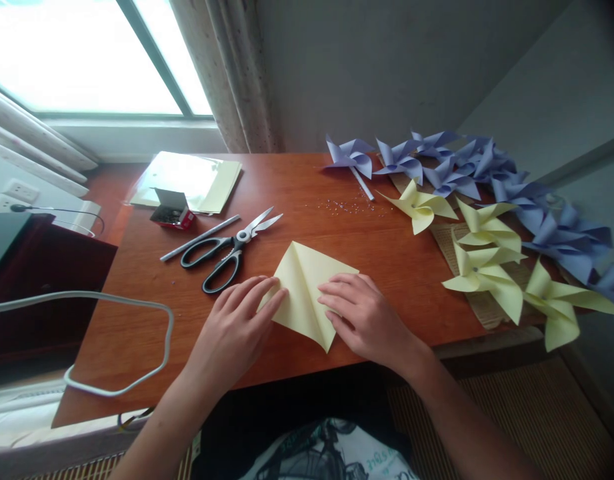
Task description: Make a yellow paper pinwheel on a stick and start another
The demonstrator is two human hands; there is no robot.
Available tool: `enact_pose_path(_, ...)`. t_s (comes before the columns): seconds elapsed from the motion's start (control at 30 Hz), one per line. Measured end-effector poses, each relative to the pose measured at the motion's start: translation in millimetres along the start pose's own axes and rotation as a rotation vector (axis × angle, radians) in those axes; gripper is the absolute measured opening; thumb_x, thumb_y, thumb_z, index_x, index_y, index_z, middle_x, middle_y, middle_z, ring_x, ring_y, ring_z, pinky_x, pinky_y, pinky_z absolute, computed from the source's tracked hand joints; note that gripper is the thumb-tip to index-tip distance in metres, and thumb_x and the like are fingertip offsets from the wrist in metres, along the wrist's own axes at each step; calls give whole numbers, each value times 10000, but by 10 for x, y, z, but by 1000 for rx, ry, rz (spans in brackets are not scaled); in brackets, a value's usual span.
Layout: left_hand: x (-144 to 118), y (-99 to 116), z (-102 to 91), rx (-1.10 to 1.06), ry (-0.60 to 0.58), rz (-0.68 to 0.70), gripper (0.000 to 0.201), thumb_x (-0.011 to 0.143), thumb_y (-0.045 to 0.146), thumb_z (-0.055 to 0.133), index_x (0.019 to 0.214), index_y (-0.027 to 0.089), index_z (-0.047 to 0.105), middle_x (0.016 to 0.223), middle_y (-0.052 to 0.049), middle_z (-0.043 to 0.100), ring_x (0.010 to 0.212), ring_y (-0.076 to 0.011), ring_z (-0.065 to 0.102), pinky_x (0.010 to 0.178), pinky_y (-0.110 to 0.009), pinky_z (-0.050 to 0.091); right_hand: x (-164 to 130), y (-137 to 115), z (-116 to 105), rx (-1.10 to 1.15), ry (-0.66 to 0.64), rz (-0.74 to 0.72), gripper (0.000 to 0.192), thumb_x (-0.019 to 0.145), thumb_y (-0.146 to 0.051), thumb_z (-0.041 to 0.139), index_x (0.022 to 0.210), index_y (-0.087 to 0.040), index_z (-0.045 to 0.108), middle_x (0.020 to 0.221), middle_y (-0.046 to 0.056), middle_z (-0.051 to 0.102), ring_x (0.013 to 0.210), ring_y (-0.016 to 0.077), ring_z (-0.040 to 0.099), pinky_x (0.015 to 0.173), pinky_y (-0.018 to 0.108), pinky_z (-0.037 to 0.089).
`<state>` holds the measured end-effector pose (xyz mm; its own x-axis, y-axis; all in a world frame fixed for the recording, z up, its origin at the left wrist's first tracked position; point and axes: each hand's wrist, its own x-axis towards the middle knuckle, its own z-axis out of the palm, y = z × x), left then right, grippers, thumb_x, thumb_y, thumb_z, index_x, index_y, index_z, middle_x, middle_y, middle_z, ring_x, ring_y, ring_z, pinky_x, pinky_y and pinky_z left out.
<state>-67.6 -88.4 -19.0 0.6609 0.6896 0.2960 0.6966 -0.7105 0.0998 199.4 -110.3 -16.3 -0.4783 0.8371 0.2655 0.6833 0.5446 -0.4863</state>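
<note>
- The yellow sheet (303, 293) lies on the desk (401, 273) near the middle of the frame, a little below center, just right of the scissors (243, 236) and well apart from the yellow pinwheels (479, 272) over on the right.
- It looks like plain paper to me, so I'd judge it almost weightless, limp across its width and a bit springy along the fold; a careless tug would crumple or tear it, and on this smooth wood it could skate about.
- The left hand (243, 305) rests on its left side, the fingers close together and the thumb a little apart, all laid on top rather than clamped.
- The right hand (361, 311) covers its right side, palm down, fingers slightly spread over the paper, again not closed on anything that I can see; what is under the palms I can't tell.
- I'd hold it by the two side corners, where the hands already are, with light, flat pressure; the crease itself is better left unpinched.
- It sits like a diamond: one corner points to the top of the frame, leaning left, the opposite one to the bottom, leaning right.
- The sheet looks about square, so no side gives a true long axis; the crease, corner to corner and steeply down toward the lower right, is its clearest line.
</note>
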Motion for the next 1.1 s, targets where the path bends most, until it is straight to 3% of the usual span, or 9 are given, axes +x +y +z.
enact_pose_path(0.2, 50, 75, 6, 50, -50, 18, 447, 935, 123, 514, 1377, 141, 578, 1448, -151, 592, 1315, -322, 549, 1071, -486, 456, 56, -61, 11, -109, -83, -50, 223, 954, -179, 557, 1132, -200, 691, 1311, 105, 685, 1252, 337, 544, 1074, 573, 412)
enact_pose_path(0.33, 97, 135, -19, 60, -75, 56, 449, 925, 120, 511, 1363, 137, 609, 1471, -160, 571, 1344, -344, 529, 1111, -527, 422, 95, -109, 34, -136, -111, -43, 276, 940, -219, 594, 1206, -185, 660, 1298, 130, 671, 1274, 339, 528, 1124, 578, 382)
enact_pose_path(0.6, 180, 217, 15, 22, -125, 101, 391, 973, 154, 444, 1293, 140, 669, 1419, -122, 628, 1372, -305, 517, 1206, -530, 302, 113, -111, 95, -146, -133, -33, 328, 953, -258, 586, 1264, -166, 639, 1356, 140, 630, 1312, 335, 516, 1155, 537, 387)
enact_pose_path(0.83, 151, 165, 66, -49, -182, 85, 400, 980, 212, 473, 1339, 129, 629, 1482, -110, 578, 1380, -298, 517, 1189, -490, 327, 34, 23, 43, -5, -156, -50, 504, 982, -478, 560, 1349, -135, 602, 1441, 163, 592, 1379, 318, 498, 1174, 501, 390)
enact_pose_path(0.97, 144, 131, 39, -112, -143, 86, 350, 1000, 212, 463, 1287, 157, 656, 1440, -97, 619, 1333, -293, 570, 1141, -487, 379, -25, 159, -70, 149, -203, -68, 649, 932, -628, 567, 1398, -176, 569, 1472, 152, 578, 1417, 317, 474, 1190, 528, 358)
enact_pose_path(1.1, 132, 96, 20, -258, -79, 29, 277, 1000, 183, 484, 1198, 184, 678, 1335, -63, 695, 1247, -242, 636, 1100, -427, 429, -64, 231, -118, 234, -209, -80, 659, 896, -627, 628, 1391, -196, 568, 1442, 141, 609, 1385, 321, 513, 1183, 533, 359)
